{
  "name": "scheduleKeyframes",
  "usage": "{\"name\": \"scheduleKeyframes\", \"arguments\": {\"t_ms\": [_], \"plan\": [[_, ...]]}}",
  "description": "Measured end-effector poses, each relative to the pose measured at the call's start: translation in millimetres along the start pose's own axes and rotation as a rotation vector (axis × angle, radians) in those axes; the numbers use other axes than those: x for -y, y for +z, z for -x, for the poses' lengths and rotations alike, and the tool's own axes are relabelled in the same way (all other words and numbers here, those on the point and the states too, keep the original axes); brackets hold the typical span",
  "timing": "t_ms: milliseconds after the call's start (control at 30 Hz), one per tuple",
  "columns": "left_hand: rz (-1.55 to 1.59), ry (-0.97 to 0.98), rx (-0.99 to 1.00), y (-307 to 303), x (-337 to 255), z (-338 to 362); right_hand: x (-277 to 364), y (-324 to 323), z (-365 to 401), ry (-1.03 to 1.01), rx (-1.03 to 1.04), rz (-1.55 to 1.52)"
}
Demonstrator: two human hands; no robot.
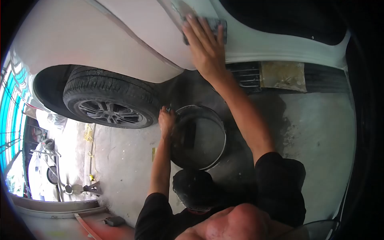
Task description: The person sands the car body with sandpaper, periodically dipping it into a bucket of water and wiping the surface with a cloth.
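Observation:
My right hand [207, 50] presses with stretched fingers on a dark rectangular piece of sandpaper [223, 31], against the pale car body [248, 38]. A grey-brown patch [183, 8] marks the paint just beyond the fingertips. My left hand [166, 120] is closed beside the tire [112, 86], at the left rim of a round black bucket [221, 154]. A small dark thing shows at its fingers, too small to name. Inside the bucket is a dark rectangular shape [189, 134].
An alloy wheel [114, 114] stands to the left under the fender. Below the car's sill, a tan sheet [283, 76] lies by dark slats [247, 76]. A yellow rope [89, 134] and a metal stand [93, 188] are on the concrete floor [124, 160] farther left.

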State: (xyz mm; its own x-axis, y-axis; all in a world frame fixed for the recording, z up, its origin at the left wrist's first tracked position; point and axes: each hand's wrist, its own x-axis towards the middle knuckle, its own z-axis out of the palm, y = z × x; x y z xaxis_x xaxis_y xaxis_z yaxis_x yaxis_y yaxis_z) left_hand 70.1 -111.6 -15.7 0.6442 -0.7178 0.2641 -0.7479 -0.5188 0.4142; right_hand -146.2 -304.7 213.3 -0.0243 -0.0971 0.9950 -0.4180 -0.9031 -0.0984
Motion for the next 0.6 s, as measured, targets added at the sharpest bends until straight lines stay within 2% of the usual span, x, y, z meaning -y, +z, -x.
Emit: {"name": "scheduleKeyframes", "arguments": {"t_ms": [67, 200, 300, 433, 500, 600], "plan": [[0.011, -0.008, -0.034, -1.8, -5.7, 3.3, 0.7, -4.5, -4.3, -0.042, 0.002, 0.073], [0.028, 0.017, -0.027, 6.0, 5.3, 1.1, 7.0, -13.6, -67.4, -0.168, 0.028, 0.073], [0.069, 0.081, -0.031, 14.7, 16.6, -3.0, -7.6, -30.0, -53.8, -0.264, 0.186, 0.158], [0.1, 0.103, -0.047, 9.6, 13.0, 2.1, -11.3, -42.1, -56.4, -0.378, 0.204, 0.278], [0.076, 0.135, -0.126, 26.9, 26.9, -0.7, -14.8, -40.2, -82.7, -0.427, 0.204, 0.32], [0.176, 0.103, -0.023, 9.8, 17.0, 3.0, -19.0, -32.7, -66.2, -0.451, 0.223, 0.319]]}}
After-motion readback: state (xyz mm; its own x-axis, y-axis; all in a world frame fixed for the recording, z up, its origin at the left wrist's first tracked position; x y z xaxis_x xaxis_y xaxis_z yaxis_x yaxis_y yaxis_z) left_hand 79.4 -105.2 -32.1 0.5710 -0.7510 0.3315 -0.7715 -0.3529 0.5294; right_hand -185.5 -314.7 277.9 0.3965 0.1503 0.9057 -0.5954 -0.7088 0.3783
